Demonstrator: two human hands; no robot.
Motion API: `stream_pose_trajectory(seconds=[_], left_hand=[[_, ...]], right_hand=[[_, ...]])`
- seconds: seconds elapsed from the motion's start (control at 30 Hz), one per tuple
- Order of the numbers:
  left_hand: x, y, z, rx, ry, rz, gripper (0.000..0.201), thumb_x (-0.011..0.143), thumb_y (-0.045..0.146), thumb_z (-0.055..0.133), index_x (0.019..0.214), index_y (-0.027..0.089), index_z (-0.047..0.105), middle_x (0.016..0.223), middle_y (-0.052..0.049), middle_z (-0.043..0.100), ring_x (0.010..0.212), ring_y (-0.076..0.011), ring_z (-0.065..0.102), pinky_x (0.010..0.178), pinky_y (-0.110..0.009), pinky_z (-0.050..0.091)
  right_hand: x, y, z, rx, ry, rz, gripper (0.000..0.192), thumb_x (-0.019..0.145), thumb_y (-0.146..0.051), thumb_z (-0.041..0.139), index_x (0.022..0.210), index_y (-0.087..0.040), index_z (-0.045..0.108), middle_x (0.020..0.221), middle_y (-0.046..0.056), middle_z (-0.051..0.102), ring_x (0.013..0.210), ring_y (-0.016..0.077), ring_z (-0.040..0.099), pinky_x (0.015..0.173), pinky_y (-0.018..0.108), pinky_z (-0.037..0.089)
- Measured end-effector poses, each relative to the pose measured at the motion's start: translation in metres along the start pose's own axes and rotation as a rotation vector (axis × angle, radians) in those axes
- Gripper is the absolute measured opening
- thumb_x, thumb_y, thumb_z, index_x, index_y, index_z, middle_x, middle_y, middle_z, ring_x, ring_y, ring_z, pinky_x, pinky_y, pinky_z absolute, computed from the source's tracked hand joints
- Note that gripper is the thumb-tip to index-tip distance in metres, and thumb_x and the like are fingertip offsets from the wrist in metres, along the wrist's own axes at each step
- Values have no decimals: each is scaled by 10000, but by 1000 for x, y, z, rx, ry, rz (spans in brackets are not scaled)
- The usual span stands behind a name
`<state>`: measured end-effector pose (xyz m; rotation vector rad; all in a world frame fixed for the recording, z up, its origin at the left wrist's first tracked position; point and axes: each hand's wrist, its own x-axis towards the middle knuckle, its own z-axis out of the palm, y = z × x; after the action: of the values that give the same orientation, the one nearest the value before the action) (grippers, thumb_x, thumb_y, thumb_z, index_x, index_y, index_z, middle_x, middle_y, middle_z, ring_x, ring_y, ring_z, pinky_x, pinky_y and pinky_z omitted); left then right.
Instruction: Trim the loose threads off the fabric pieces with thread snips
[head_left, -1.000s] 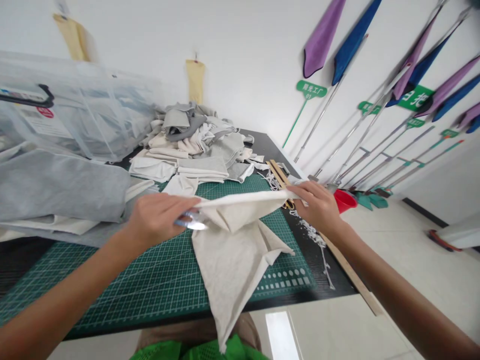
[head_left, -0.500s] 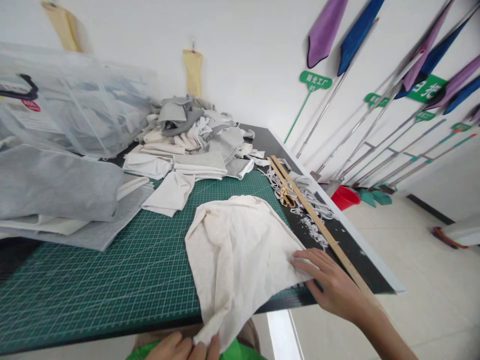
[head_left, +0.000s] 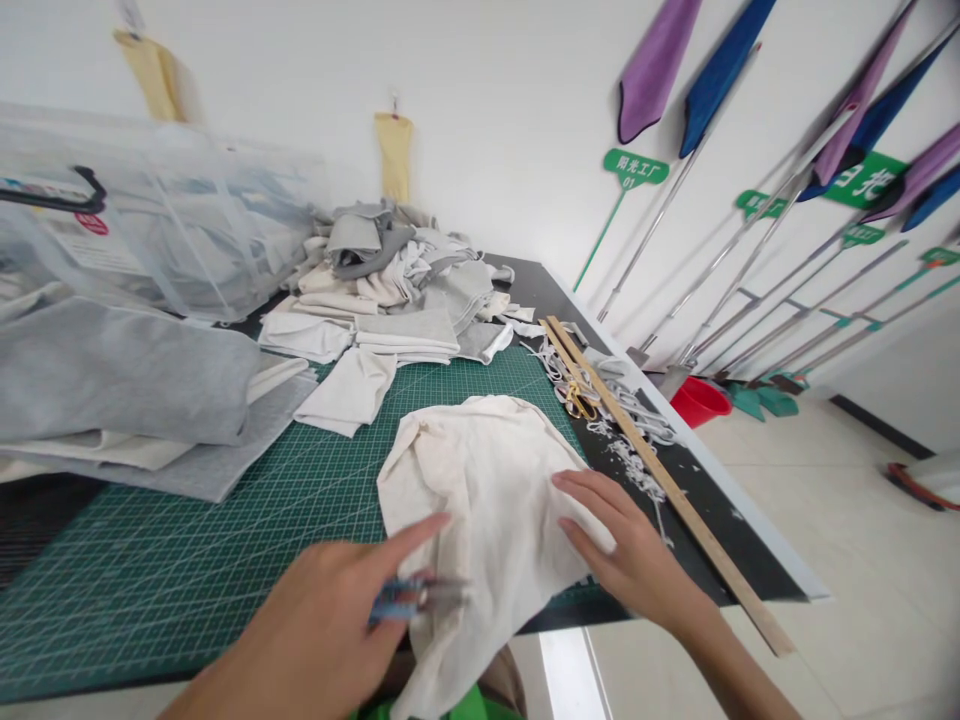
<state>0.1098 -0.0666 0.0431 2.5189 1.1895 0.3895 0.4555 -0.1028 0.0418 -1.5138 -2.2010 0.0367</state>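
Note:
A crumpled off-white cloth (head_left: pixel 501 490) lies in front of me on the green cutting mat (head_left: pixel 247 580), its lower end hanging over the table edge. In my left hand (head_left: pixel 319 610), above the cloth's left side, is a small tool with a blue handle and metal tip, which looks like thread snips (head_left: pixel 409 598), though motion blurs it. The index finger points out over the fabric. My right hand (head_left: pixel 626 545) rests on the cloth's right side, fingers stretched and apart.
Grey fabric pieces (head_left: pixel 127 375) lie left, beside a clear plastic box (head_left: pixel 195 240). Behind is a heap of grey and white cloth (head_left: pixel 405 270). Yellow-handled scissors (head_left: pixel 581 400), fabric scraps (head_left: pixel 634 462) and a wooden ruler (head_left: pixel 652 455) lie right. A red bucket (head_left: pixel 699 400) stands on the floor.
My left hand has come up from the cloth's lower end, now showing the blue-handled snips. My right hand has slid left and slightly up over the cloth. The view has shifted slightly.

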Motion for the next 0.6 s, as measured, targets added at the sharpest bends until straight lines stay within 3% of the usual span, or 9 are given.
stream_pose_trajectory(seconds=[0.03, 0.1, 0.17, 0.27, 0.33, 0.43, 0.5, 0.6], left_hand=[[21, -5, -7, 78, 10, -75, 647, 854, 218, 509, 1485, 360, 483, 770, 10, 766, 685, -211, 725, 664, -288, 553], [61, -15, -15, 195, -20, -126, 595, 950, 328, 458, 1541, 276, 417, 860, -66, 777, 785, -271, 740, 724, -354, 557], [94, -26, -17, 206, -42, -74, 604, 958, 367, 468, 1547, 253, 407, 1036, -115, 775, 929, -303, 738, 810, -390, 551], [123, -40, -15, 193, -139, 71, 609, 902, 372, 556, 1500, 293, 476, 1123, -81, 766, 1019, -277, 723, 862, -347, 536], [130, -48, -12, 201, -186, 142, 585, 848, 315, 594, 1431, 301, 555, 1129, -76, 763, 1034, -277, 717, 856, -340, 531], [130, -58, -13, 229, -195, 179, 397, 813, 250, 575, 1187, 281, 703, 970, -80, 771, 928, -292, 727, 778, -353, 526], [124, -64, -19, 243, -171, 184, 282, 816, 238, 552, 1038, 262, 725, 850, -72, 754, 845, -286, 724, 723, -343, 510], [107, -77, -33, 232, -124, 194, 241, 820, 228, 544, 987, 258, 715, 830, -41, 755, 811, -253, 719, 704, -312, 487]], right_hand=[[10, -10, 7, 40, -40, 3, 372, 975, -242, 577, 1346, -230, 608, 1352, 112, 659, 1275, 267, 608, 1115, 467, 502], [27, -31, 20, 119, -132, 19, 381, 977, -240, 569, 1353, -192, 609, 1353, 125, 663, 1277, 269, 604, 1120, 472, 491], [38, -54, 33, 208, -211, 46, 420, 960, -249, 593, 1371, -163, 596, 1350, 134, 665, 1265, 272, 609, 1115, 470, 491], [44, -83, 49, 330, -250, 136, 478, 942, -258, 607, 1401, -133, 564, 1334, 147, 663, 1247, 271, 613, 1107, 460, 491], [45, -97, 58, 385, -219, 193, 530, 932, -254, 606, 1437, -116, 522, 1360, 160, 637, 1276, 274, 589, 1124, 461, 474], [46, -109, 68, 453, -159, 214, 574, 897, -204, 615, 1454, -128, 502, 1380, 152, 617, 1296, 258, 572, 1142, 436, 459], [46, -115, 71, 470, -135, 181, 530, 881, -160, 606, 1408, -151, 553, 1383, 134, 615, 1293, 239, 572, 1143, 400, 457], [44, -123, 68, 419, -155, 40, 440, 917, -190, 584, 1356, -179, 600, 1399, 113, 614, 1304, 238, 558, 1146, 385, 443]])
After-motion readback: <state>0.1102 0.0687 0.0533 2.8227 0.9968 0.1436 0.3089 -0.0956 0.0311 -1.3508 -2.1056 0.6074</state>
